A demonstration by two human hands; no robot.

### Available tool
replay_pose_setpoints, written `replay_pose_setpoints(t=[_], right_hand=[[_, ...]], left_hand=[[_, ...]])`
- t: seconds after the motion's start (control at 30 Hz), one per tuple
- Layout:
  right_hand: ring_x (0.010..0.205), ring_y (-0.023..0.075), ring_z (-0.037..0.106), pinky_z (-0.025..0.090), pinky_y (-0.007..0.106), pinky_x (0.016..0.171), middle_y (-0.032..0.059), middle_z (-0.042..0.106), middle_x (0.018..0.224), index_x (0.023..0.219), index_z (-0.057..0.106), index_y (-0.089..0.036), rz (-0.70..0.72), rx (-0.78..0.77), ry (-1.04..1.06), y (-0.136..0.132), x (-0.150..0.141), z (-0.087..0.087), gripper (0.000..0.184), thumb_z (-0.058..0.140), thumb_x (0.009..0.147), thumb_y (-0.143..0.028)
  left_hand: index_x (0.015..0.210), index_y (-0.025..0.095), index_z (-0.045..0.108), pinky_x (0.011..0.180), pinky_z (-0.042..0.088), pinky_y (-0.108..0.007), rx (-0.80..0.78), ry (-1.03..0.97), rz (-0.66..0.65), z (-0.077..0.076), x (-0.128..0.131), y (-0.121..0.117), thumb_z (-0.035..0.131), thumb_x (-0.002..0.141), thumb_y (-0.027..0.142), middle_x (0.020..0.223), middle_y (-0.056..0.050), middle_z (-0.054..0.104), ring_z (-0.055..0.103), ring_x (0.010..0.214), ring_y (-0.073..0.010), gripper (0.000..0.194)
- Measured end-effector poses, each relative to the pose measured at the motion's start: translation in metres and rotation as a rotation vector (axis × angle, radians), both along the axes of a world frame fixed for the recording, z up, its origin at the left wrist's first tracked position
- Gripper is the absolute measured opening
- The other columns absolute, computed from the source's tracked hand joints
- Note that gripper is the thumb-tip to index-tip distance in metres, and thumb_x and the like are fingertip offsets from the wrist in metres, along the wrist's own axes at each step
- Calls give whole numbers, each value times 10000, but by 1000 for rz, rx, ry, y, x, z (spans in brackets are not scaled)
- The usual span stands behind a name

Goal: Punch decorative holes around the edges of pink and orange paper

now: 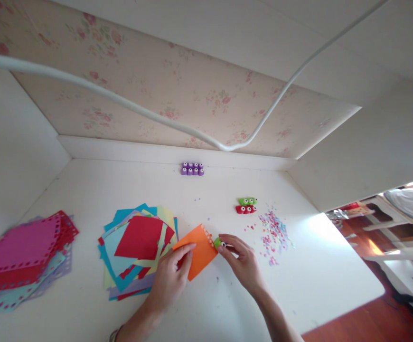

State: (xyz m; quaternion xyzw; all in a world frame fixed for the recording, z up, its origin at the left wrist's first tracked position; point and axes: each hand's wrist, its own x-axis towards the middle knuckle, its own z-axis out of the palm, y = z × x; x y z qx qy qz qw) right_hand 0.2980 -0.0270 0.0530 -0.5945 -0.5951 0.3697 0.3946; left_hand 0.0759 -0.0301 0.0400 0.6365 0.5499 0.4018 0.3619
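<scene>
An orange paper square (200,251) lies on the white table (313,280), with a row of small holes along its upper right edge. My left hand (169,280) presses flat on its lower left part, fingers stretched out. My right hand (240,259) pinches a small green punch (218,243) set on the sheet's right edge.
A pile of plain coloured sheets (138,247) lies left of the orange one. Punched sheets (21,259) are stacked at far left. Purple punches (192,168) stand at the back; green punches (247,201) and red punches (245,209) sit near scattered paper bits (273,232). A white cable (149,113) hangs above.
</scene>
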Motion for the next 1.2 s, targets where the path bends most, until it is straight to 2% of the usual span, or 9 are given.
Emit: replay_pose_setpoints(t=[0.27, 0.43, 0.53, 0.63, 0.77, 0.83, 0.93, 1.07, 1.2], right_hand=[[916, 238, 713, 638, 314, 683, 96, 706, 1143, 1014, 748, -234, 43, 55, -96, -2, -3, 4, 235, 677, 870, -406], [970, 251, 699, 601, 263, 549, 86, 714, 1129, 1024, 749, -260, 71, 86, -203, -3, -4, 0, 211, 658, 884, -389], [1012, 254, 685, 614, 284, 607, 86, 716, 1122, 1030, 748, -264, 83, 89, -236, -3, -2, -6, 206, 656, 888, -380], [1044, 256, 670, 621, 345, 745, 83, 718, 1116, 1046, 744, -272, 77, 86, -253, -3, 1, -7, 212, 630, 909, -387], [1028, 240, 672, 565, 405, 914, 77, 729, 1082, 1028, 749, -265, 34, 113, -272, 1, 4, -6, 242, 543, 963, -373], [1022, 237, 672, 556, 408, 927, 77, 728, 1083, 1030, 749, -261, 33, 117, -278, 3, 4, -6, 242, 546, 961, -374], [1006, 240, 678, 566, 408, 912, 79, 726, 1086, 1017, 755, -262, 63, 94, -279, 4, 4, -5, 239, 569, 945, -393], [983, 236, 686, 571, 395, 899, 77, 735, 1051, 985, 765, -257, 85, 65, -294, 5, 1, -4, 247, 566, 943, -397], [967, 231, 689, 570, 394, 897, 72, 739, 1036, 979, 766, -258, 90, 79, -281, 6, 0, -5, 236, 570, 942, -384]], left_hand=[[1054, 209, 735, 825, 601, -272, 64, 54, -8, 0, 1, 1, 524, 928, 272, 1026, -51, 769, 733, 939, -186, 254], [1114, 175, 705, 836, 598, -295, 138, 171, -62, -12, 6, -1, 508, 942, 262, 1049, -86, 762, 736, 936, -207, 276], [1204, 174, 652, 832, 601, -340, 190, 272, -113, -22, 10, -5, 494, 955, 255, 1067, -101, 753, 737, 920, -228, 305], [1256, 160, 605, 824, 604, -379, 255, 380, -134, -23, 13, -11, 503, 958, 274, 1078, -126, 740, 731, 933, -257, 334], [1248, 181, 602, 1036, 486, -448, 388, 462, -100, -6, 11, -16, 555, 937, 254, 1430, -177, 511, 513, 1307, -309, 323], [1263, 221, 601, 1083, 424, -509, 443, 507, -64, 4, 10, -17, 575, 922, 233, 1521, -157, 401, 421, 1376, -335, 342], [1251, 242, 623, 1083, 407, -538, 458, 578, -101, 7, 10, -18, 570, 924, 253, 1485, -131, 464, 462, 1339, -333, 331], [1195, 202, 666, 1085, 412, -495, 388, 582, -229, -6, 16, -23, 542, 938, 298, 1349, -117, 605, 533, 1271, -295, 302], [1218, 220, 659, 1106, 379, -501, 338, 587, -274, -13, 20, -27, 525, 949, 320, 1353, -99, 607, 514, 1288, -286, 317]])
